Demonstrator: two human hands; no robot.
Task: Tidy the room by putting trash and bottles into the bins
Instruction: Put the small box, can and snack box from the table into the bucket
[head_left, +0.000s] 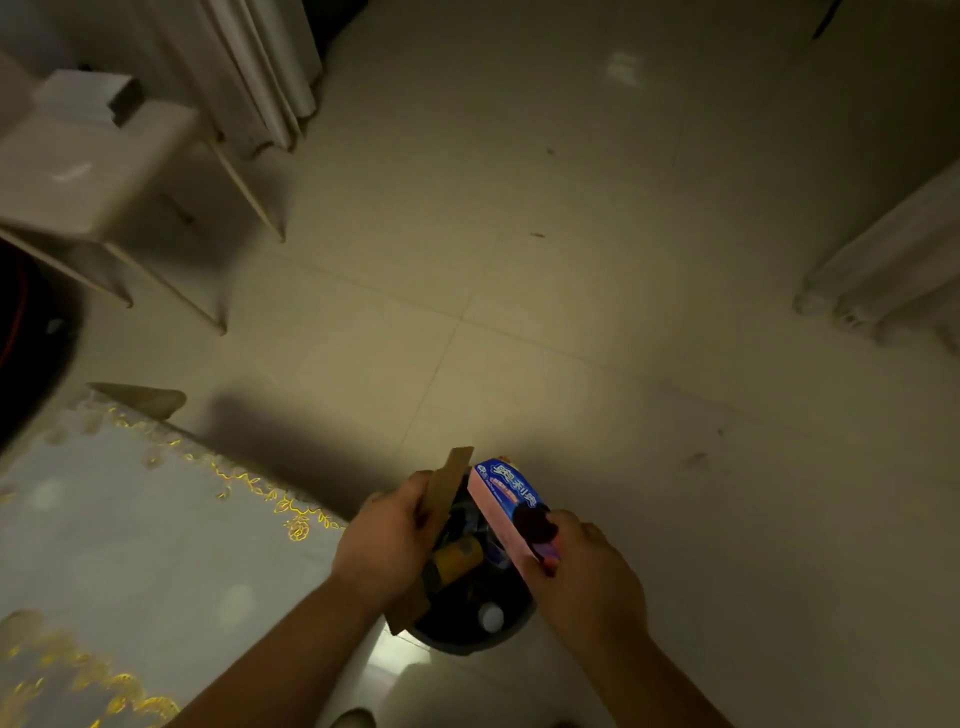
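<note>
Dim room, tiled floor seen from above. Low in the middle, a dark round bin on the floor, already holding trash: a yellow-brown item near the left wall, a bottle with a white cap toward the near rim, other dark pieces too murky to tell.

Left hand closed around a flat brown cardboard, held on edge, tilted, upper end poking above the fingers, lower end dipping past the bin's left rim. Right hand clamped on the near end of a pink and blue cookie box, thumb on top, box slanting up and away over the bin's right side, far end above the rim. Cardboard and box close together over the opening, not clearly touching.

At left, a pale cloth with gold embroidered edging, bin just beside its corner. Upper left, a light stool with slim legs. Behind it, pale curtains reaching the floor. At the right edge, more pale fabric hanging to the floor, well apart from the bin.
</note>
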